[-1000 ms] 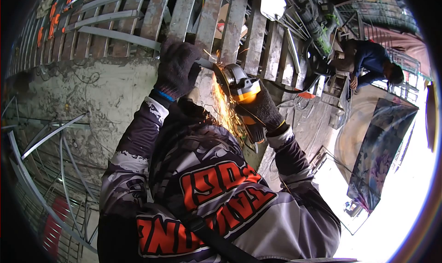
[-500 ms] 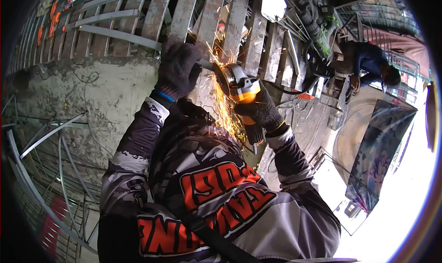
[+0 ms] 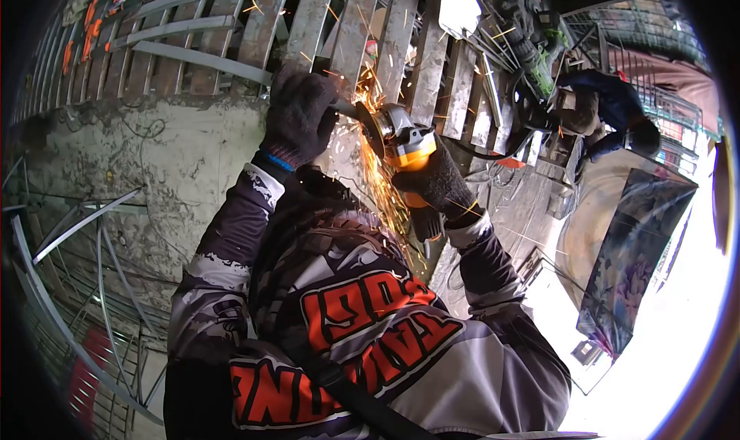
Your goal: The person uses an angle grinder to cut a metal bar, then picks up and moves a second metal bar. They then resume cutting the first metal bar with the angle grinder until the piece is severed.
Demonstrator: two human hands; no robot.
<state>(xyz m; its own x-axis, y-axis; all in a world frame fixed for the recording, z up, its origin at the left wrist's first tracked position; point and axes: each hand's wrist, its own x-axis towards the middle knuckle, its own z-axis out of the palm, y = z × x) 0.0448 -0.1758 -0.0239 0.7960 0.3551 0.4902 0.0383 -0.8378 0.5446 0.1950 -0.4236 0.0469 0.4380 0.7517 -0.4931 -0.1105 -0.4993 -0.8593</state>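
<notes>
My left hand, in a dark knit glove, is closed around a flat metal strip. The strip's short end pokes out past the fingers toward the grinder. A yellow and black angle grinder sits in my gloved right hand, which is wrapped around its body. Its disc meets the strip's end, and orange sparks stream down toward my shirt. Glare and sparks hide the exact contact point.
Beneath the work is a slatted metal surface with other curved strips on it. A grinder cord runs right. Metal frames stand at left. Another person bends over at the right, near a dark patterned sheet.
Both my hands, the strip and the grinder stay almost in place. Sparks now also scatter upward across the slats. The other person has bent lower, the arm shifting.
</notes>
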